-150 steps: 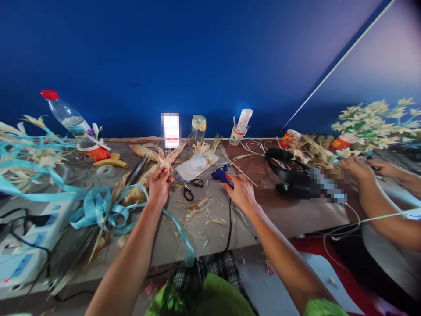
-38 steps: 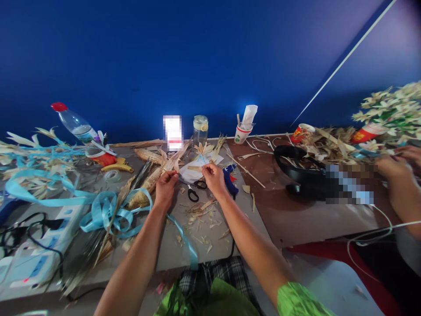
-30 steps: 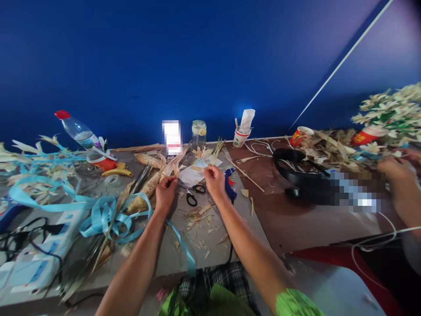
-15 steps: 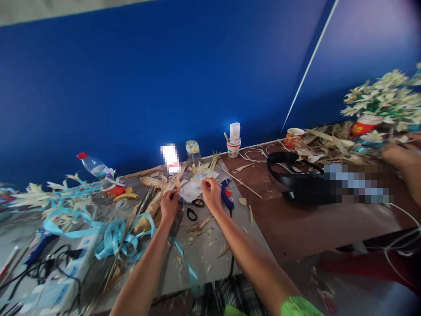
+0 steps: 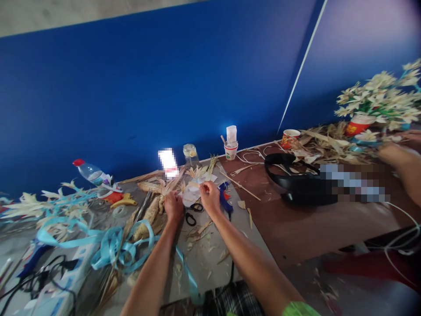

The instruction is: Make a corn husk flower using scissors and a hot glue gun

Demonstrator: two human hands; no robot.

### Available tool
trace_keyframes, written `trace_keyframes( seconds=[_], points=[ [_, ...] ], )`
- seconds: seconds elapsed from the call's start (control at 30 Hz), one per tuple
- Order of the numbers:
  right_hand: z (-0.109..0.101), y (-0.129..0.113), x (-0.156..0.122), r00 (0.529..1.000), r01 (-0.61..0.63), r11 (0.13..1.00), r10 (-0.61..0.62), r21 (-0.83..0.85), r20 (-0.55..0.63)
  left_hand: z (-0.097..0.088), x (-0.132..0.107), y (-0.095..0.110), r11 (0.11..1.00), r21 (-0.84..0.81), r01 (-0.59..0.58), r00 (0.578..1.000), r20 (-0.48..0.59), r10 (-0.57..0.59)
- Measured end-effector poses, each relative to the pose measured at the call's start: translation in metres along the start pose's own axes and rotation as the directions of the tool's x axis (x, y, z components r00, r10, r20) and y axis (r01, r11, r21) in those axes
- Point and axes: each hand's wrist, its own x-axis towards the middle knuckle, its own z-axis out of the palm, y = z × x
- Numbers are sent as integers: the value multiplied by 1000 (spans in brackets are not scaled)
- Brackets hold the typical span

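Note:
My left hand [image 5: 174,206] is closed, fingers curled beside the dried corn husk bundle [image 5: 154,205] on the grey table [image 5: 204,259]. My right hand [image 5: 209,197] is closed in a pinch on a small pale husk piece [image 5: 197,184], just over the white paper [image 5: 190,193]. Black-handled scissors [image 5: 192,213] lie on the table between and below both hands. A blue glue gun [image 5: 225,198] rests right beside my right hand. What my left fingers hold is too small to make out.
Light blue ribbon [image 5: 112,239] loops at the left near a power strip [image 5: 62,289]. A plastic bottle [image 5: 94,173], glass jar [image 5: 190,153] and paper cup [image 5: 230,149] stand at the back. A black bowl [image 5: 296,184], husk flowers [image 5: 378,96] and another person's arm [image 5: 401,162] are on the right.
The view has tilted upward, so the table sits lower in frame. My hands have drawn closer together over the white paper. Five seconds ago my right hand was by the glue gun.

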Motion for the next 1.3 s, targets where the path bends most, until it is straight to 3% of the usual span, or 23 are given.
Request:
trace_keyframes(
  seconds=[0.3,0.57,0.8,1.13,1.3],
  points=[
    [-1,-3,0,1000,7,1000,-7,-4,-6,-7,-2,6,1000,30,0,1000,-11,0],
    [2,-1,-3,999,44,999,-44,4,31,-35,-15,-3,986,-22,-167,979,-119,163],
    [1,-3,-6,996,72,997,-70,-29,63,-58,-24,-11,986,-117,-122,992,-45,118],
    [-1,-6,-7,995,57,998,-56,-16,79,-94,-14,-17,971,67,-227,943,-233,237],
    [-1,-4,-6,997,32,999,-30,-18,72,-101,-6,-21,953,138,-270,949,-128,288]
  ],
)
